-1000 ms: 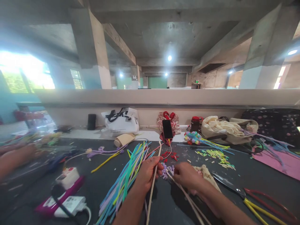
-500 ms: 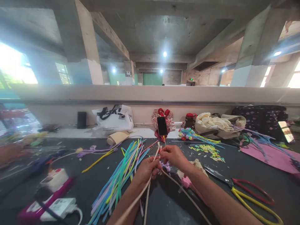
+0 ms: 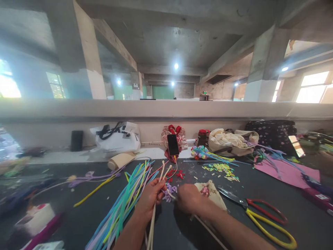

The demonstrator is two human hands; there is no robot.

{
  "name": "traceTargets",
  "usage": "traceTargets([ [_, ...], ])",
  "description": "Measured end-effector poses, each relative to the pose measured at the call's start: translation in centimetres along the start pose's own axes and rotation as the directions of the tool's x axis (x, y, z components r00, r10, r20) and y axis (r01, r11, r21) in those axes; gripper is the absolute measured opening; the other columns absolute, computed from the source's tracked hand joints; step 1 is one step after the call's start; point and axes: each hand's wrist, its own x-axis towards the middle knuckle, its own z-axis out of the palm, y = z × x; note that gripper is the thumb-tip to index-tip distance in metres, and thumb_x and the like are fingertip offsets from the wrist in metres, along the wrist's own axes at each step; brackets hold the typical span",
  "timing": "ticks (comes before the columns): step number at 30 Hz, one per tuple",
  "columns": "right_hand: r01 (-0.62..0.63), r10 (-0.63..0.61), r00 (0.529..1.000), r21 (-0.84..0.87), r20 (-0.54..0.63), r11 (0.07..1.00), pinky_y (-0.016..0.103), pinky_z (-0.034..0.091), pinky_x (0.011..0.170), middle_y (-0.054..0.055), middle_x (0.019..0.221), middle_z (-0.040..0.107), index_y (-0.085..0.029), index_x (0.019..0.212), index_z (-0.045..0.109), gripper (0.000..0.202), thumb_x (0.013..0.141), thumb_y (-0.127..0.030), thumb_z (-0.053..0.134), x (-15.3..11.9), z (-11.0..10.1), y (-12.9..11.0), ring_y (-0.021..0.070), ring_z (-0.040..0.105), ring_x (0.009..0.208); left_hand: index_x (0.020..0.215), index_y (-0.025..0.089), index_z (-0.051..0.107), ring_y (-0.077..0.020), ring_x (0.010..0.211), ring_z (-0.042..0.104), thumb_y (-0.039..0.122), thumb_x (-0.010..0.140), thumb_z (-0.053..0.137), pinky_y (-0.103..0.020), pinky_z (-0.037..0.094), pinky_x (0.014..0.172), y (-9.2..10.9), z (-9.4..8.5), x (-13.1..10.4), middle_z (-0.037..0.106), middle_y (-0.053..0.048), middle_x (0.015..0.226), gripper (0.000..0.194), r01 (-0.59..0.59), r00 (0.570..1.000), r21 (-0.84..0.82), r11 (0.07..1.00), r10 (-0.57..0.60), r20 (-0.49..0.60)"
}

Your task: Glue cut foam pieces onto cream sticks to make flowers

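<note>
Head view: my left hand is closed on two long cream stems, with thumb and fingers pinched together. The stems stand up past the fingertips, round ends pointing to the far edge of the counter, and their long tails hang down past the palm to the near edge.

My right hand is just beside it, on the right. It is blurry and looks curled in. Another cream stem comes out under it and runs to the near edge, but I cannot tell how tightly the fingers hold it.

I think the stems are very light and a bit fuzzy, so they should not slip much. They look thin and bendy, and a hard squeeze could leave a kink. The best place to hold them is just under the round ends, with a soft pinch, because the long tails may swing and tangle.

Purple bits lie between my hands. A bundle of colored stems is to the left, and big scissors lie toward the right edge.
</note>
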Motion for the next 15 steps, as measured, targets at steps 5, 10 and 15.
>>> traceTargets([
  [5,-0.036,0.071,0.995,0.38,-0.077,0.924,0.016,0.038,0.041,0.003,0.058,0.065,-0.015,0.068,0.059,0.017,0.068,-0.014,0.042,1.4,-1.6,0.1,0.0118,0.06,0.05,0.072,0.015,0.052,-0.002,0.036,0.043,0.034,0.06,0.067,-0.011,0.025,0.033,-0.2,0.6,-0.4,0.054,0.005,0.054,0.027,0.023,1.0,0.009,1.0,-0.023,-0.012],
  [10,-0.008,0.055,0.997,0.639,-0.053,0.769,0.015,0.041,0.039,-0.003,0.053,0.059,-0.015,0.074,0.053,0.012,0.069,-0.014,0.041,2.0,-1.8,-1.5,0.0082,0.055,0.043,0.072,0.015,0.054,-0.0085,0.048,0.055,0.037,0.058,0.069,-0.014,0.034,0.038,-0.6,1.1,-0.6,0.06,0.0,0.06,0.031,0.091,0.986,0.041,0.995,-0.096,0.135],
  [15,0.015,-0.005,1.0,0.691,-0.016,0.722,0.016,0.04,0.04,-0.003,0.057,0.058,-0.016,0.078,0.053,0.012,0.068,-0.015,0.046,1.5,-3.0,-0.8,0.0097,0.057,0.048,0.072,0.013,0.054,-0.0027,0.033,0.041,0.032,0.057,0.069,-0.013,0.026,0.031,-0.9,0.4,0.1,0.058,0.001,0.055,0.028,0.064,0.986,0.037,0.997,-0.069,0.154],
])
